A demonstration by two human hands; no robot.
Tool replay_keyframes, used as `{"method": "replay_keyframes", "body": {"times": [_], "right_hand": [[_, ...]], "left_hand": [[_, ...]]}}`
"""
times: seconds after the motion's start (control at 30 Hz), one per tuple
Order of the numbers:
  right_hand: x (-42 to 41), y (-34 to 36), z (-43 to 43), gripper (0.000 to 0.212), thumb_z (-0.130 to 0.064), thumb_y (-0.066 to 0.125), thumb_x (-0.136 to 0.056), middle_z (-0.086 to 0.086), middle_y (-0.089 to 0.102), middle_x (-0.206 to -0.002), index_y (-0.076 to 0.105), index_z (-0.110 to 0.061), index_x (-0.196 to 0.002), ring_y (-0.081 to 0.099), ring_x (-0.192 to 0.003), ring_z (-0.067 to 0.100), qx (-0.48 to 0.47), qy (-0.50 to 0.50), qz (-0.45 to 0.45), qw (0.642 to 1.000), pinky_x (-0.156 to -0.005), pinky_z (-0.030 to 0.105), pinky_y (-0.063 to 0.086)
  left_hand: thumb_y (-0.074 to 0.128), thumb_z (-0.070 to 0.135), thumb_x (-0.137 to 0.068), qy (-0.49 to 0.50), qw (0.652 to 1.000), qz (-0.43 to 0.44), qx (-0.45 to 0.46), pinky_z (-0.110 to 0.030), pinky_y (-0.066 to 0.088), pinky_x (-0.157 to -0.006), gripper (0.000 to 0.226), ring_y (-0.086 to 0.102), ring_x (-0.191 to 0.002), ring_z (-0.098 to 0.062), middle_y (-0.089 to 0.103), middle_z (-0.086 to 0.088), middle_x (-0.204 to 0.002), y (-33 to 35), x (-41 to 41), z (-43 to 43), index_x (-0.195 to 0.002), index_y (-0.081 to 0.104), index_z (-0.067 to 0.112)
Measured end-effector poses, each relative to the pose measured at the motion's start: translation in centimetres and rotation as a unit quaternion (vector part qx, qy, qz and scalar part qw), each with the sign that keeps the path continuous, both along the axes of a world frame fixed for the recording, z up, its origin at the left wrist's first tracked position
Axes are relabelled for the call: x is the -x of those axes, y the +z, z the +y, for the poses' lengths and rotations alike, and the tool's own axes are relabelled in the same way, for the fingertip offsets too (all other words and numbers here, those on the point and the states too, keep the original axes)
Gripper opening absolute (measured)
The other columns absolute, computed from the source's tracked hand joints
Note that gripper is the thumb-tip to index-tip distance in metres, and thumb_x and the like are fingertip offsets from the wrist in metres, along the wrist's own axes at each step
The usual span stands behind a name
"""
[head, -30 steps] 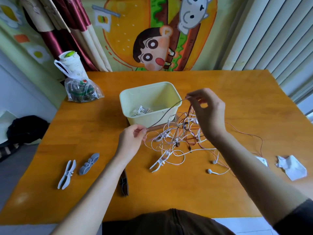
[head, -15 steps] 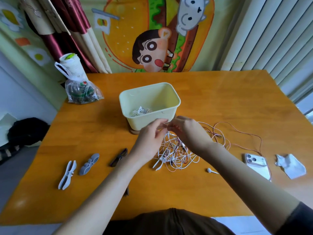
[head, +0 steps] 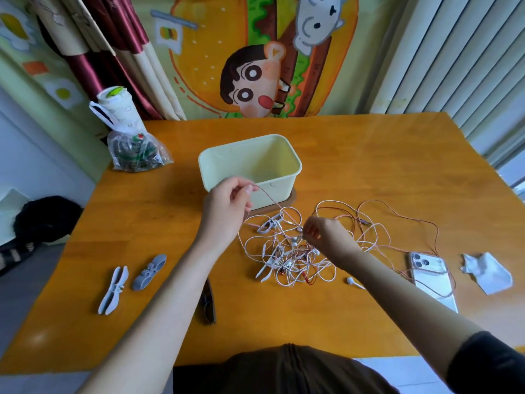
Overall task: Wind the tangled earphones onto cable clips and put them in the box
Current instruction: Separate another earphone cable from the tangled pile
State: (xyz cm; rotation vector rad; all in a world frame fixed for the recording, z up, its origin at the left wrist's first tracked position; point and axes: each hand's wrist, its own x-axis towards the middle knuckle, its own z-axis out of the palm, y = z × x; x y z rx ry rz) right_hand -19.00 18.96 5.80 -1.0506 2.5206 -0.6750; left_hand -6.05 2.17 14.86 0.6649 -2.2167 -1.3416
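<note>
A tangle of white and reddish earphone cables (head: 287, 257) lies on the orange table in front of the pale yellow box (head: 289, 169). My left hand (head: 227, 206) is raised beside the box's near wall and pinches a reddish cable that runs down to the tangle. My right hand (head: 326, 234) pinches cables at the top of the tangle. White cable clips (head: 268, 226) lie caught in the wires. Two grey clips (head: 113, 288) (head: 149, 271) and a dark clip (head: 208, 302) lie at the left. A loose earbud (head: 350, 280) rests near my right forearm.
A phone (head: 431, 277) lies right of the tangle with a reddish cable over it. A crumpled white tissue (head: 485, 273) is farther right. A plastic bag and a white cup (head: 130, 140) stand at the table's back left corner. The box sits on a brown lid (head: 292, 198).
My hands were together over the tangle half a second ago. My left hand has since lifted up and left, drawing a reddish cable out, while my right hand stays low on the tangle.
</note>
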Motion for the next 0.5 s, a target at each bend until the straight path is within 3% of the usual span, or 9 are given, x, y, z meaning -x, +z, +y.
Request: {"method": "replay_keyframes", "body": {"times": [0.1, 0.23, 0.33, 0.4, 0.5], "right_hand": [[0.9, -1.4, 1.1, 0.01, -0.021, 0.065, -0.087, 0.004, 0.07, -0.092, 0.067, -0.014, -0.094, 0.065, -0.084, 0.023, -0.072, -0.039, -0.019, 0.996, -0.076, 0.038, 0.055], [2.1, -1.3, 2.1, 0.015, -0.024, 0.064, -0.088, 0.009, 0.07, -0.094, 0.07, -0.014, -0.097, 0.064, -0.086, 0.028, -0.12, -0.083, -0.029, 0.989, -0.066, 0.028, 0.045], [2.5, 0.3, 1.9, 0.018, -0.025, 0.063, -0.089, 0.011, 0.071, -0.093, 0.072, -0.014, -0.099, 0.064, -0.087, 0.031, -0.073, -0.102, 0.001, 0.992, -0.065, 0.027, 0.04], [2.4, 1.8, 1.5, 0.019, -0.024, 0.062, -0.09, 0.012, 0.071, -0.093, 0.073, -0.012, -0.101, 0.064, -0.088, 0.033, -0.018, -0.109, 0.031, 0.993, -0.064, 0.027, 0.038], [2.0, 3.8, 0.6, 0.02, -0.022, 0.06, -0.091, 0.013, 0.07, -0.096, 0.073, -0.012, -0.103, 0.063, -0.09, 0.035, 0.033, -0.107, 0.09, 0.99, -0.065, 0.029, 0.039]], "left_hand": [[0.046, 0.005, -0.097, 0.037, 0.999, 0.028, -0.024, -0.01, 0.046, -0.061, 0.025, 0.056, -0.066, -0.005, 0.061, 0.004, -0.073, 0.0, -0.1, -1.0, -0.088, 0.064, 0.019], [0.045, 0.005, -0.097, 0.079, 0.996, -0.013, -0.041, -0.023, 0.052, -0.068, 0.023, 0.057, -0.066, -0.005, 0.063, 0.003, -0.079, -2.2, -0.3, -2.6, -0.102, 0.067, 0.009], [0.045, 0.004, -0.097, 0.079, 0.986, -0.143, -0.035, -0.041, 0.052, -0.089, 0.033, 0.063, -0.093, -0.02, 0.064, -0.008, -0.115, -4.8, -0.9, -3.9, -0.127, 0.058, 0.008], [0.047, 0.002, -0.096, 0.072, 0.974, -0.215, -0.021, -0.046, 0.046, -0.1, 0.047, 0.055, -0.118, -0.028, 0.047, -0.01, -0.141, -5.8, -1.0, -3.8, -0.142, 0.042, 0.013], [0.046, -0.004, -0.095, 0.075, 0.984, -0.157, 0.03, -0.042, 0.047, -0.099, 0.049, 0.053, -0.118, -0.03, 0.046, -0.008, -0.138, -5.0, -0.4, -2.0, -0.14, 0.043, 0.015]]}}
